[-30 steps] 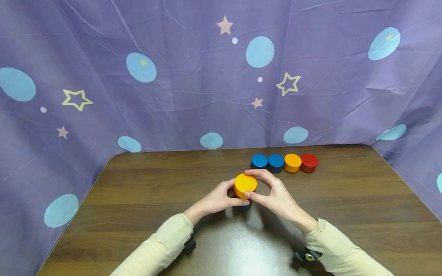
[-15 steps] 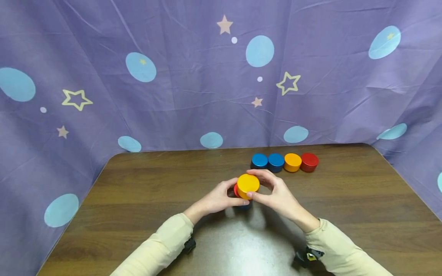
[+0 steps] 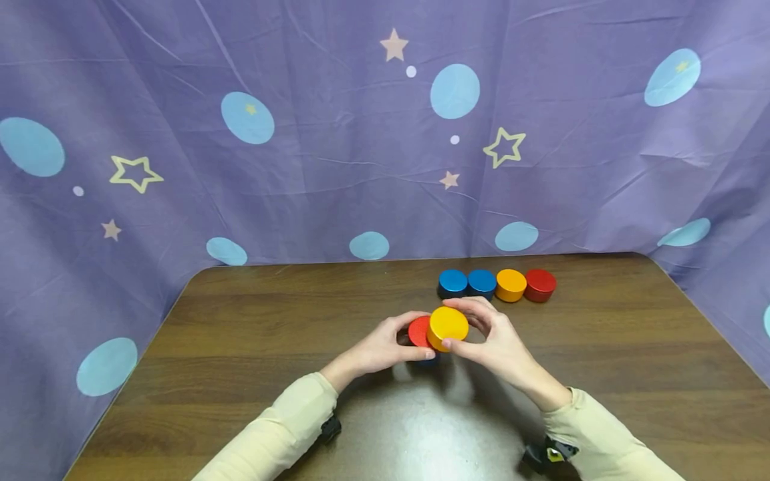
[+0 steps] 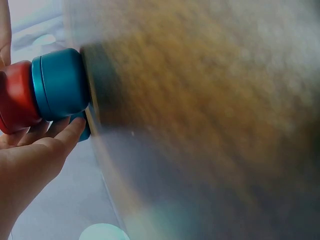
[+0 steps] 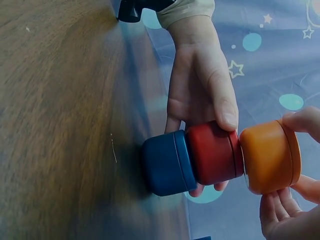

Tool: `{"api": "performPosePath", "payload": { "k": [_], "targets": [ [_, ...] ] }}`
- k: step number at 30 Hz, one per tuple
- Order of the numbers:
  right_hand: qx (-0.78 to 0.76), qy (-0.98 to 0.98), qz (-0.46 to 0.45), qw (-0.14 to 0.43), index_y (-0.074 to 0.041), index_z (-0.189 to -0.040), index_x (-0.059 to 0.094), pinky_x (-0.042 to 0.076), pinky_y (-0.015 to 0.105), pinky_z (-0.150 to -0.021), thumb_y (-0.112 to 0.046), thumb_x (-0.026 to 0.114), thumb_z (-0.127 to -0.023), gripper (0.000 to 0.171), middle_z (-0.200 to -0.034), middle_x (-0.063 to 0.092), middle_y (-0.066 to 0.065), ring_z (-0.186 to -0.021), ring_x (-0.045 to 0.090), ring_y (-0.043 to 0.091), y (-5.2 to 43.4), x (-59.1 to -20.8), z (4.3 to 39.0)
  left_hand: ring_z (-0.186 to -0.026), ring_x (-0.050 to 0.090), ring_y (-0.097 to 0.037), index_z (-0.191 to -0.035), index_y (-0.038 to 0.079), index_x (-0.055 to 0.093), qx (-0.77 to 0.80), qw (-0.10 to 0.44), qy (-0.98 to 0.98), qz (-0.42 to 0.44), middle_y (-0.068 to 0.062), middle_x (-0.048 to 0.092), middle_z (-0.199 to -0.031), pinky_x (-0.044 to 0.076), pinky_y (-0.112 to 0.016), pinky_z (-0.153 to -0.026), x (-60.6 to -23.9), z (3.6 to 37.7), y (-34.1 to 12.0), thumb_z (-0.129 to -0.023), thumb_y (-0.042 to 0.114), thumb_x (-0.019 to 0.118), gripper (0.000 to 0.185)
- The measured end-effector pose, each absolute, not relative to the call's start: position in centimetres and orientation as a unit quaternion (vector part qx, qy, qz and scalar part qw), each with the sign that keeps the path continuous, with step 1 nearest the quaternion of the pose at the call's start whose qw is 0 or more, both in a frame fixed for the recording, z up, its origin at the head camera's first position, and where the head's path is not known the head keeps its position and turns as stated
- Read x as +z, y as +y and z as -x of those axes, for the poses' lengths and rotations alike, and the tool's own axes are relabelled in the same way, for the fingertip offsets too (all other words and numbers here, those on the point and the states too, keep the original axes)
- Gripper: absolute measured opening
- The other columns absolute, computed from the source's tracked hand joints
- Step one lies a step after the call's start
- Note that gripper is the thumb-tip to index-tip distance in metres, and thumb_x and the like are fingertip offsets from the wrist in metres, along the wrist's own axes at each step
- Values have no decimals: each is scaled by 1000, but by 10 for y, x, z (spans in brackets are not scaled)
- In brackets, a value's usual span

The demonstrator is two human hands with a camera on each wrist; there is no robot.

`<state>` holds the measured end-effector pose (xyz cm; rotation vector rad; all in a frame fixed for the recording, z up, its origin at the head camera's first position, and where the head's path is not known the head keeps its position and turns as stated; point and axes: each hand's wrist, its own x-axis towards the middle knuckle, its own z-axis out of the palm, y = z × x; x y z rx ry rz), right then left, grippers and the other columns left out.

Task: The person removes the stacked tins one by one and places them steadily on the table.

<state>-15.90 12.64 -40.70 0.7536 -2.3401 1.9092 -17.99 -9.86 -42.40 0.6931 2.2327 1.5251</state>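
The right hand [image 3: 496, 341] pinches a smooth, round orange tin [image 3: 448, 326] by its rim, lifted half off a red tin [image 3: 418, 331] that the left hand's [image 3: 379, 347] curled fingers [image 5: 222, 107] steady atop a blue tin [image 5: 165, 162], apparently metal, on the wood-grain desk [image 3: 271, 314].

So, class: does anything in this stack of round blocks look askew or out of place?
Yes. The orange round block, gripped by the right hand, sits off-centre to the right of the red round block, which the left hand steadies on the blue round block.
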Motion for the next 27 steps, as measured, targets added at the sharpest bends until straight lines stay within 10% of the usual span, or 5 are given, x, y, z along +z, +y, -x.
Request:
{"api": "performPosePath", "payload": {
  "k": [27],
  "targets": [
    [590,-778,-209,63,8,-121,58,40,15,-95,5,76,-78,47,-117,58,16,-103,58,9,175,-416,168,-105,59,-15,-134,0,52,555,156,776,-255,-9,63,-118,46,-29,-93,-428,182,-98,-83,8,77,57]
  ]
}}
